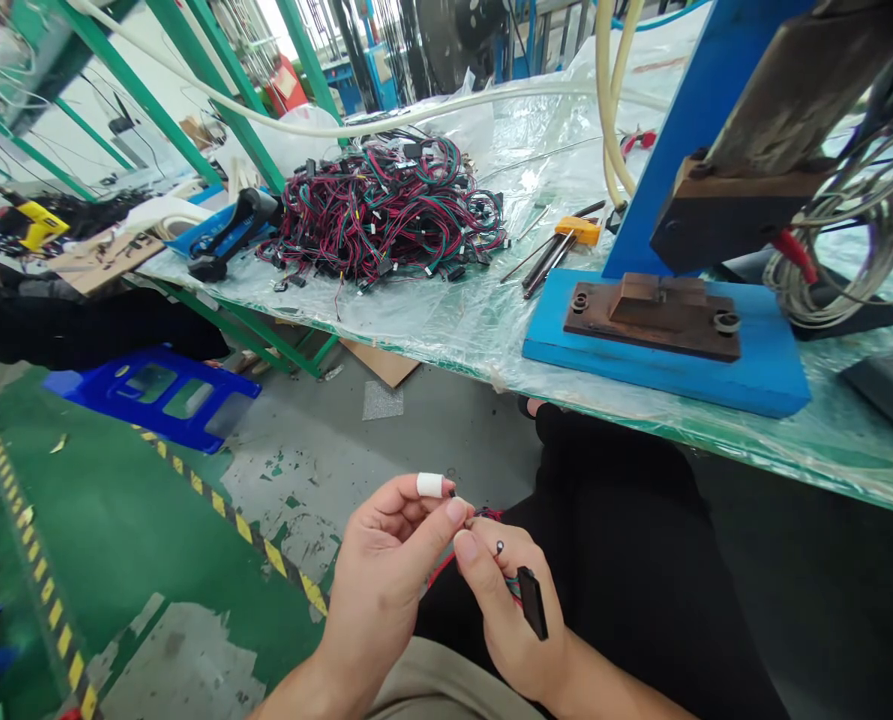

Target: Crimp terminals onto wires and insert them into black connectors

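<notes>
Both hands are low over my lap, below the bench edge. My left hand (390, 570) pinches thin wire ends between thumb and forefinger; that forefinger wears a white tape wrap (430, 485). My right hand (510, 600) is closed around a small wire harness (502, 580) of red, green and black leads. The harness's black connector (532, 602) sticks out below the right thumb. A tiny dark ring terminal (499, 547) shows by that thumb.
A blue press (686, 340) stands on the plastic-covered bench (446, 320) at right, coiled cable beside it. A big pile of harnesses (386, 215) lies at centre, tools with a yellow handle (577, 232) nearby. A blue stool (157, 395) sits on the floor at left.
</notes>
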Demonstrator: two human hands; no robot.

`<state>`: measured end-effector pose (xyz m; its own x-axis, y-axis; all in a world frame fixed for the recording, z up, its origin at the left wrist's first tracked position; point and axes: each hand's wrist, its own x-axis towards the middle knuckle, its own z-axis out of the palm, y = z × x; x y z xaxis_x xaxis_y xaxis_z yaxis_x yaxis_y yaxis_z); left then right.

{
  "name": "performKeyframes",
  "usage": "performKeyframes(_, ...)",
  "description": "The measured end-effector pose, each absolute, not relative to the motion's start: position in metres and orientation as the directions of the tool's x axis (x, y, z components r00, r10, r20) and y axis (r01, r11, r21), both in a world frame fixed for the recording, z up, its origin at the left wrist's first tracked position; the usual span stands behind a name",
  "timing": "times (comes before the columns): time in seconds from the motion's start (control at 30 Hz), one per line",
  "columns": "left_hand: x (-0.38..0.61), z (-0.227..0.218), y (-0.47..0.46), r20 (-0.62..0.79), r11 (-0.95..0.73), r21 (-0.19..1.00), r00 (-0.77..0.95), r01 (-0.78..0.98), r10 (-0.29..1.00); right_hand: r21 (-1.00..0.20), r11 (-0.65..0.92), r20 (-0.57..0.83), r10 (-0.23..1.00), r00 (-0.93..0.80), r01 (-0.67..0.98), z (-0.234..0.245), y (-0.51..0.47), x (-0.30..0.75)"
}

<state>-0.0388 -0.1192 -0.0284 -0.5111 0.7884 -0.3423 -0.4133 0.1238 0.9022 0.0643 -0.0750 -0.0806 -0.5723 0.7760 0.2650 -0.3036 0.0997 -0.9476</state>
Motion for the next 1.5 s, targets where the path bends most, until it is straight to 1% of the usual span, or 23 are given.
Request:
performKeyframes(0.17, -0.041, -0.031, -0.118, -0.341, 0.159, 0.918, -0.516, -0.363, 0.786, -0.951, 0.070, 0.246, 0.765, -0.596, -0.302, -0.082, -0.073, 0.064)
performKeyframes(0.27, -0.041, -0.030, -0.116, -0.356, 0.172, 0.907, -0.481, -0.385, 0.801, -0.948, 0.059, 0.241, 0.774, -0.586, -0.312, -0.083, -0.072, 0.063)
performKeyframes(0.47, -0.043, -0.027, -0.115, -0.397, 0.185, 0.870, -0.428, -0.457, 0.812, -0.960, 0.030, 0.190, 0.798, -0.572, -0.277, -0.078, -0.071, 0.062)
performKeyframes(0.67, -0.044, -0.028, -0.115, -0.373, 0.172, 0.885, -0.438, -0.433, 0.818, -0.962, 0.005, 0.164, 0.809, -0.565, -0.272, -0.078, -0.070, 0.063)
performKeyframes(0.8, -0.045, -0.027, -0.114, -0.399, 0.190, 0.872, -0.429, -0.452, 0.811, -0.965, -0.036, 0.108, 0.848, -0.519, -0.261, -0.085, -0.074, 0.063)
performKeyframes(0.93, -0.044, -0.027, -0.112, -0.405, 0.205, 0.863, -0.390, -0.462, 0.827, -0.950, -0.077, 0.075, 0.885, -0.459, -0.304, -0.097, -0.081, 0.061)
performKeyframes(1.03, -0.044, -0.026, -0.108, -0.391, 0.201, 0.865, -0.365, -0.460, 0.845, -0.944, -0.084, 0.084, 0.875, -0.478, -0.319, -0.101, -0.082, 0.061)
performKeyframes(1.1, -0.045, -0.024, -0.103, -0.376, 0.193, 0.868, -0.351, -0.458, 0.857, -0.960, -0.067, 0.081, 0.861, -0.502, -0.271, -0.099, -0.077, 0.063)
performKeyframes(1.2, -0.049, -0.022, -0.097, -0.339, 0.191, 0.896, -0.339, -0.402, 0.878, -0.978, -0.040, 0.072, 0.853, -0.517, -0.203, -0.091, -0.060, 0.069)
performKeyframes(1.27, -0.052, -0.020, -0.095, -0.337, 0.221, 0.914, -0.333, -0.341, 0.881, -0.976, -0.042, 0.064, 0.884, -0.463, -0.215, -0.085, -0.046, 0.074)
performKeyframes(1.37, -0.054, -0.019, -0.092, -0.351, 0.287, 0.929, -0.311, -0.232, 0.883, -0.967, -0.115, -0.020, 0.925, -0.378, -0.229, -0.078, -0.028, 0.081)
performKeyframes(1.43, -0.053, -0.018, -0.087, -0.345, 0.310, 0.938, -0.308, -0.158, 0.887, -0.957, -0.185, -0.090, 0.923, -0.374, -0.225, -0.074, -0.021, 0.086)
performKeyframes(1.5, -0.050, -0.017, -0.080, -0.335, 0.318, 0.942, -0.306, -0.104, 0.891, -0.953, -0.214, -0.115, 0.911, -0.396, -0.215, -0.069, -0.016, 0.091)
